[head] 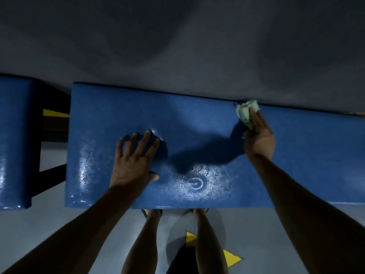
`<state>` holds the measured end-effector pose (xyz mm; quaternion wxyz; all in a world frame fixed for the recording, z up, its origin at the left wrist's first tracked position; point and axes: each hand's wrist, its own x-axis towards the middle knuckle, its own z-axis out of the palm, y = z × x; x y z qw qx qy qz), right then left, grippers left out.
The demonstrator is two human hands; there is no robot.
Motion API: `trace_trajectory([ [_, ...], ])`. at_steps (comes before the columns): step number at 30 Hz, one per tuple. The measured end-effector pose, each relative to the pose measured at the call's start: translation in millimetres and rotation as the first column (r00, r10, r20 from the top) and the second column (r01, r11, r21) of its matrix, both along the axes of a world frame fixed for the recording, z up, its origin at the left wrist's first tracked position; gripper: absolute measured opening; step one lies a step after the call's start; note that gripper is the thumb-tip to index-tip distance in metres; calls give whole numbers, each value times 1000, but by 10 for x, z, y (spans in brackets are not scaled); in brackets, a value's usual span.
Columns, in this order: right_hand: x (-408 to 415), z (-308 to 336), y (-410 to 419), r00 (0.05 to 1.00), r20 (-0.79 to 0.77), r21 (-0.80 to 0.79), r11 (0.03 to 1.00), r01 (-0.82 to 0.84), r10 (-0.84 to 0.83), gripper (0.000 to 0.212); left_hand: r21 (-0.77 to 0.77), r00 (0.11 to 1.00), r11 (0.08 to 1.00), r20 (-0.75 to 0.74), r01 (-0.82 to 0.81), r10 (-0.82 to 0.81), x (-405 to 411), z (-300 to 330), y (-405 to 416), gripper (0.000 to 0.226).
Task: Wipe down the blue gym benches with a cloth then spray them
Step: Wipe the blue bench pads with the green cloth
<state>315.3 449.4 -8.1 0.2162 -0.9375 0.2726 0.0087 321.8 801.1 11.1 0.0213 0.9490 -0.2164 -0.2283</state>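
A long blue gym bench [197,119] runs across the middle of the view, its padded top shiny and wet-looking near the front. My left hand [134,161] lies flat on the bench top with fingers spread. My right hand [257,133] grips a crumpled pale green cloth [245,112] and presses it on the bench at its far edge. A second blue bench [17,139] stands to the left, apart from the first.
A grey wall rises right behind the benches. Black frame bars [52,171] and a yellow part [55,113] show in the gap between the benches. My legs stand on grey floor with yellow markings [231,258] below the bench's front edge.
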Motion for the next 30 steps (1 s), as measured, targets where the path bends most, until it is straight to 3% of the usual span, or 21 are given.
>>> trace_trajectory([
  [2,160,-83,390,964,26,8,964,266,-266,67,-3,1000,1000,-8,7,-7,4,-11,4,112],
  [4,414,-77,950,953,-21,101,948,303,-303,65,-3,1000,1000,-5,7,-7,15,-16,15,112],
  [6,576,-60,1552,984,-60,174,969,178,-170,69,-1,1000,1000,-5,12,-12,24,-17,16,111],
  [9,573,0,2162,983,-3,70,981,-182,183,78,-2,1000,1000,-11,21,-21,21,0,26,111],
  [12,486,2,1748,815,-3,-20,814,-580,580,75,-2,1000,1000,0,23,-23,27,0,22,112],
  [14,412,-8,1194,735,-17,-104,730,-676,678,67,-22,1000,1000,12,19,-18,28,-18,27,112],
  [16,248,-4,633,809,-34,-74,806,-588,587,57,-24,1000,999,9,22,-22,25,-23,32,112],
  [19,-64,52,194,995,-25,9,995,-98,98,74,-19,1000,1000,4,23,-23,23,-18,32,112],
  [21,-95,3,343,976,-21,33,975,218,-217,78,-6,1000,1000,-5,26,-26,25,-25,31,112],
  [23,37,-38,768,917,1,80,914,398,-399,71,6,1000,1000,-3,20,-20,20,-22,26,112],
  [24,109,-45,1042,917,-1,136,908,396,-399,68,12,1000,1000,-11,18,-17,19,-17,23,111],
  [26,170,-30,1671,972,-30,219,947,234,-233,69,30,999,999,-21,26,-26,20,-10,18,109],
  [30,104,38,2452,978,43,154,966,-207,202,66,-39,999,999,43,35,-33,5,-33,32,96],
])
